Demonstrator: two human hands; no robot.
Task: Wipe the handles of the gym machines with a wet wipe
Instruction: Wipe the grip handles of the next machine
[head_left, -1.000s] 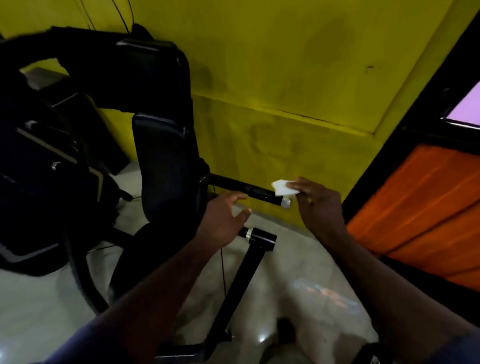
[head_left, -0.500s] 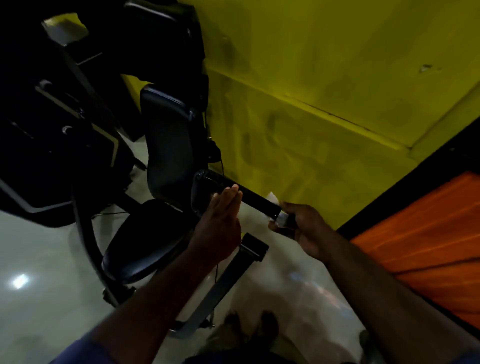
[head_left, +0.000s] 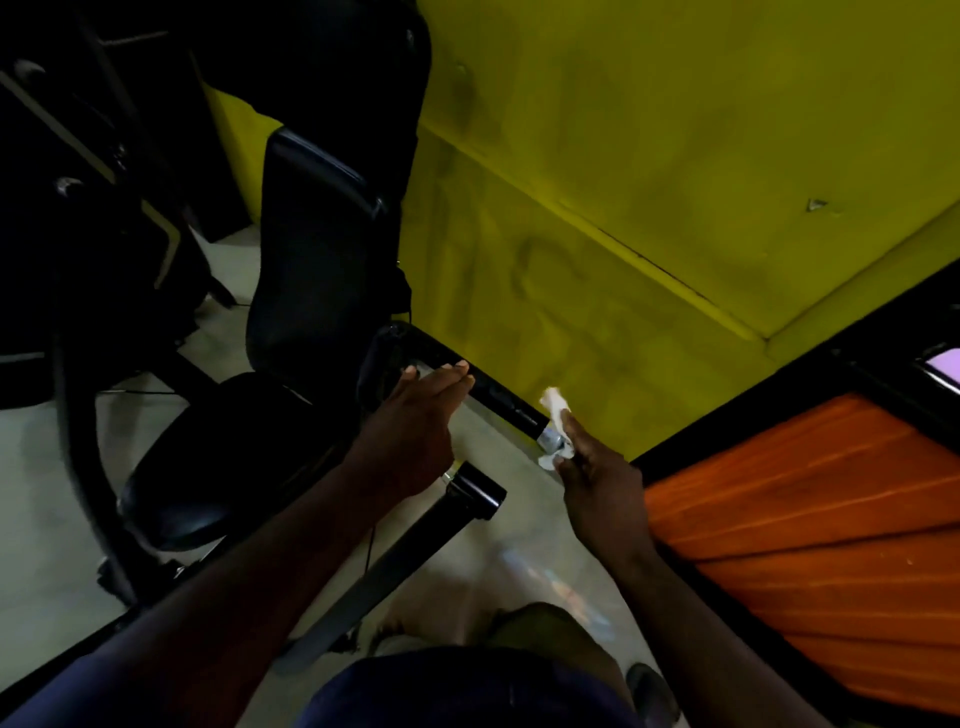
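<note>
Shining dully in the dim room, a pale glossy floor (head_left: 52, 545) runs up to a yellow wall (head_left: 675, 130) at the far side. The wall is crossed by a slanting ridge and meets a black-framed orange ribbed panel (head_left: 805, 519) on the right.

A dark gym machine fills the left, with its padded backrest (head_left: 317, 260) upright above a round black seat (head_left: 208, 467). From beside the backrest a black handle (head_left: 493, 395) reaches out along the wall to a metal end cap (head_left: 550, 441).

The right hand (head_left: 602, 488) pinches a white wet wipe (head_left: 553, 402) against that cap, the wipe bunched above and below it. The left hand (head_left: 415, 431) is flat with its fingers straight, their tips at the handle's inner stretch; whether they touch it I cannot tell.

Nearer, a second black tube (head_left: 475, 493) slants down toward the floor, partly hidden by the left forearm. A dark shoe (head_left: 652, 691) shows at the near edge.
</note>
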